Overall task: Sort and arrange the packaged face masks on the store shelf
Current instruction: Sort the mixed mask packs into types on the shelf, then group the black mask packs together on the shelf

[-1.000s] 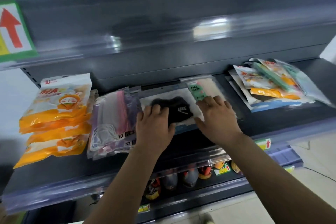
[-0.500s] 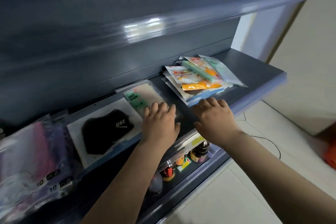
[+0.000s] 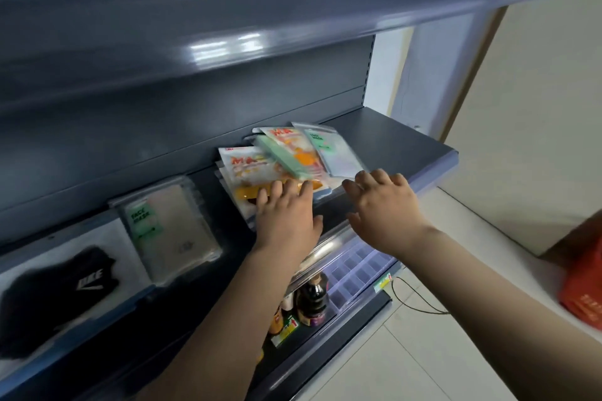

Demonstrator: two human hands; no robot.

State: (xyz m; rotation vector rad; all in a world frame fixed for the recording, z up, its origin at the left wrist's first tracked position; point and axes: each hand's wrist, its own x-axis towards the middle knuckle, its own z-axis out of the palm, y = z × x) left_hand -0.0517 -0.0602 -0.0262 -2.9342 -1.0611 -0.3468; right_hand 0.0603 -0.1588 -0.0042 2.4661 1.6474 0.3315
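Observation:
An untidy pile of mask packets (image 3: pixel 290 159) lies on the dark grey shelf (image 3: pixel 400 143), with orange, green and clear packs fanned over each other. My left hand (image 3: pixel 286 215) lies flat on the pile's near edge, fingers straight on the orange pack. My right hand (image 3: pixel 384 205) hovers at the pile's right corner with fingers spread, holding nothing. To the left lies a clear "FACE MASK" pack (image 3: pixel 169 231), and further left a black mask in a white pack (image 3: pixel 58 286).
An upper shelf (image 3: pixel 260 19) overhangs the work area. Below the mask shelf stand dark bottles (image 3: pixel 312 299) and a clear divider tray (image 3: pixel 358 270). A cable (image 3: pixel 417 306) runs over the tiled floor. An orange bag (image 3: pixel 583 286) sits at the right.
Both hands left the black mask pack and moved right along the shelf to the mixed pile. The view swung right with them, so the left-hand stacks dropped out of sight.

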